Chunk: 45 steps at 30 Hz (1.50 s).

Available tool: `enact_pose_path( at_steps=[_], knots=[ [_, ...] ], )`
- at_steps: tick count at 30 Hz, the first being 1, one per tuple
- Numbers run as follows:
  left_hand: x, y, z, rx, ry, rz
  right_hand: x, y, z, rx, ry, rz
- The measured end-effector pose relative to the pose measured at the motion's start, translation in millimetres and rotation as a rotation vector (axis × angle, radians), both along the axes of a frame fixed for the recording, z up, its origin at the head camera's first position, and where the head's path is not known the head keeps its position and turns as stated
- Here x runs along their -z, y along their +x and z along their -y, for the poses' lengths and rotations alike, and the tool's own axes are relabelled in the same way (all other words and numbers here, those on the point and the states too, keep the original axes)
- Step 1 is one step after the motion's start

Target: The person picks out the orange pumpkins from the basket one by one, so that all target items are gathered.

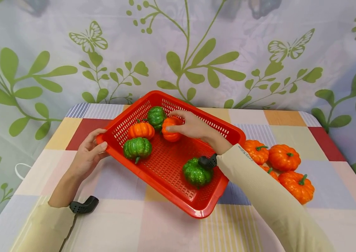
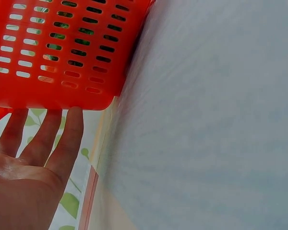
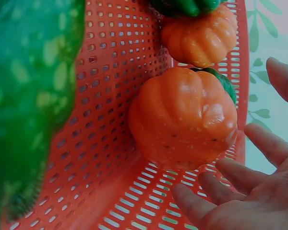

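A red plastic basket with slotted walls lies at an angle on the table. My left hand grips its left corner, thumb over the rim and fingers beneath; the left wrist view shows those fingertips against the rim. Inside the basket, my right hand reaches over an orange pumpkin. Its fingers are spread beside that pumpkin in the right wrist view, with a gap at the thumb. Another orange pumpkin and two green pumpkins sit close by. A third green pumpkin lies near the front right corner.
Several orange pumpkins are grouped on the table right of the basket, partly behind my right sleeve. A checked cloth covers the table. Behind it hangs a leaf-patterned curtain.
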<state>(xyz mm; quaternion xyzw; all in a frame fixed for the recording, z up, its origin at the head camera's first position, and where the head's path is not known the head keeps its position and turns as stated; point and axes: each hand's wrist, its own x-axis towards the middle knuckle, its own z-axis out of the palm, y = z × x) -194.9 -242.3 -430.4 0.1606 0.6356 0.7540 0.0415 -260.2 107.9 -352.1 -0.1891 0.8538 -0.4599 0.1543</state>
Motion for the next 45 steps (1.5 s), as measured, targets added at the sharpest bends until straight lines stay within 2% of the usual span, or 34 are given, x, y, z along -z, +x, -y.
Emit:
enact_pose_path(
  at_steps=[8,19,26,33,45],
  knots=[
    [0.5,-1.3,-0.4,-0.003,-0.005,0.002,4.4,-0.3,-1.0,-0.040,0.021,-0.001],
    [0.6,-0.4,0.1,-0.007,-0.008,0.001,4.5,0.5,-0.1,-0.036,0.005,-0.011],
    [0.9,0.1,0.1,-0.007,-0.008,-0.003,6.7,1.9,0.3,-0.015,0.015,-0.051],
    [0.9,0.7,0.1,-0.010,-0.013,0.002,4.5,5.7,1.0,0.018,0.015,-0.016],
    [1.4,0.8,0.6,-0.003,-0.002,-0.004,2.0,4.1,-0.1,-0.052,0.128,0.002]
  ],
)
